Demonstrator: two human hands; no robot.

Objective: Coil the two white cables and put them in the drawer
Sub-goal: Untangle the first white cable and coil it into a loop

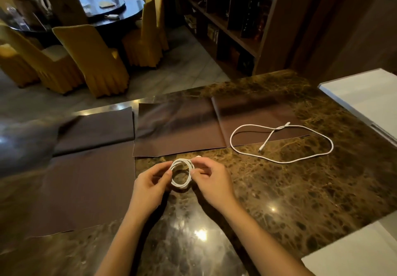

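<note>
A white cable wound into a small round coil [186,181] is held just above the brown marble counter [279,189]. My left hand [148,186] pinches the coil's left side. My right hand [211,179] pinches its right side, near a plug end at the top. A second white cable [281,161] lies loose in one wide loop to the right, its two ends crossing over the edge of a brown sheet. No drawer is in view.
Dark brown sheets [178,127] and a folded brown cloth [96,129] cover the counter's left and back. A white surface [365,97] borders the right edge. Beyond the counter stand yellow-covered chairs [92,60], a round table and a wooden shelf unit.
</note>
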